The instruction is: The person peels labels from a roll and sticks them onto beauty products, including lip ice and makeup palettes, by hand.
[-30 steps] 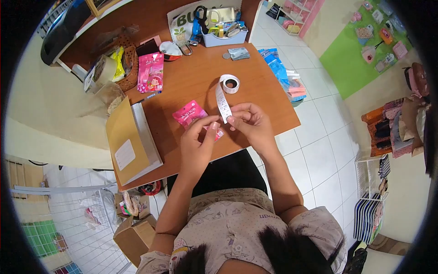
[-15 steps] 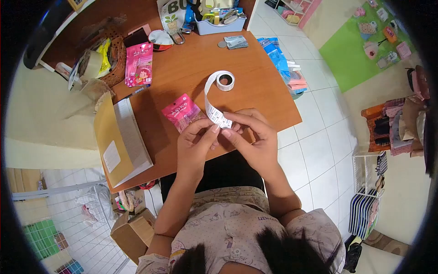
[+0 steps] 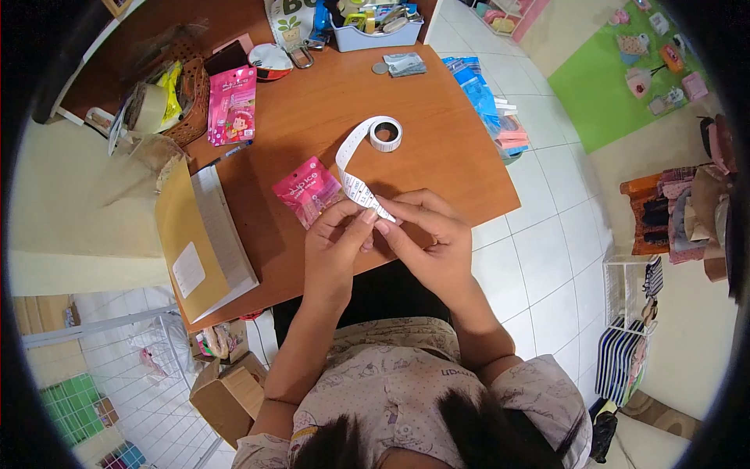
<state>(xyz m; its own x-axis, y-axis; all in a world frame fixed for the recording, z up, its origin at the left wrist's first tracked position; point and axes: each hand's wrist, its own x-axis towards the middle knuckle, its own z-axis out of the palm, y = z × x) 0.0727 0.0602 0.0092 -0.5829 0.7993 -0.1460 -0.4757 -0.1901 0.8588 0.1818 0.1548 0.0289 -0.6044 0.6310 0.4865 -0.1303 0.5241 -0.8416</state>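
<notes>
A roll of white printed labels [image 3: 397, 137] stands on the wooden desk, its loose strip [image 3: 344, 159] curving out to the left and down toward me. My left hand [image 3: 332, 234] pinches the end of this label strip between thumb and fingers. Close against it, my right hand [image 3: 433, 230] pinches the same end, which is tilted and seen almost edge-on. Just beyond my left hand lies a pink Lip Ice packet [image 3: 305, 186], its lower edge partly covered by the fingers. The fingertips under the strip are hidden.
An open folder with papers [image 3: 185, 234] lies at the desk's left edge. Behind it are more pink packets [image 3: 232, 105] and a brown basket [image 3: 194, 102]. A blue bin of supplies [image 3: 379, 37], a coin [image 3: 380, 68] and folded banknotes [image 3: 405, 64] sit at the back.
The strip's end has turned from facing up to nearly edge-on between my fingers, and its curve has shifted slightly left. Both hands keep their pinch in about the same place.
</notes>
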